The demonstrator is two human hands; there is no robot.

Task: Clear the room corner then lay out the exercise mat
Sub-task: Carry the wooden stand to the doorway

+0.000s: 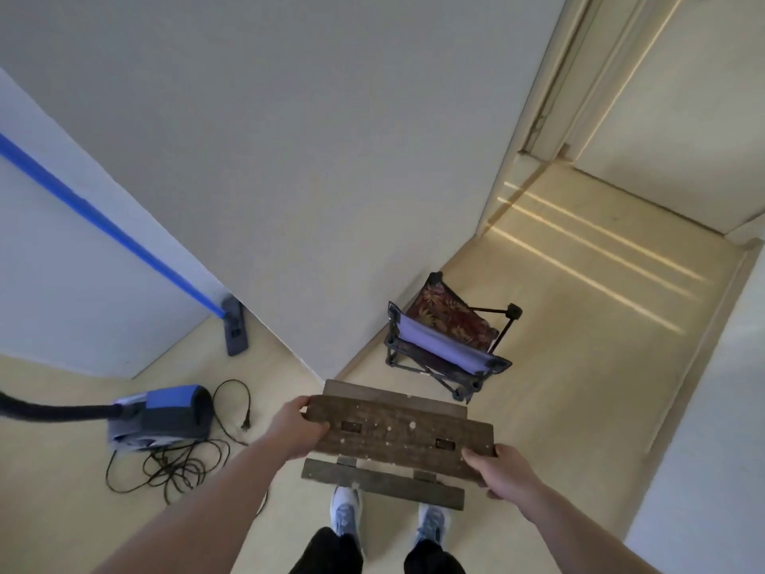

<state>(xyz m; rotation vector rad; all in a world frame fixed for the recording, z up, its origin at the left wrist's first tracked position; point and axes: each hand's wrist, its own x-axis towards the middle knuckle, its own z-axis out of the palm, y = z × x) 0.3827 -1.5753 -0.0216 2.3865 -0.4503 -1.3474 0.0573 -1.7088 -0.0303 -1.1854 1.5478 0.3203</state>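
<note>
A dark, worn wooden stool (399,435) hangs in front of me above the floor, its seat plank facing up. My left hand (296,428) grips the seat's left end, thumb on top. My right hand (503,474) grips the right end the same way. Just past the stool, a small folding chair (447,345) with a purple back and a floral seat stands against the wall. No exercise mat is in view.
A blue vacuum cleaner (165,418) with a black hose lies on the floor at left, its black cord (178,470) spread loosely beside it. A blue-handled flat mop (234,325) leans in the wall corner. A hallway with a doorway (621,250) opens at right. My shoes (345,511) are below the stool.
</note>
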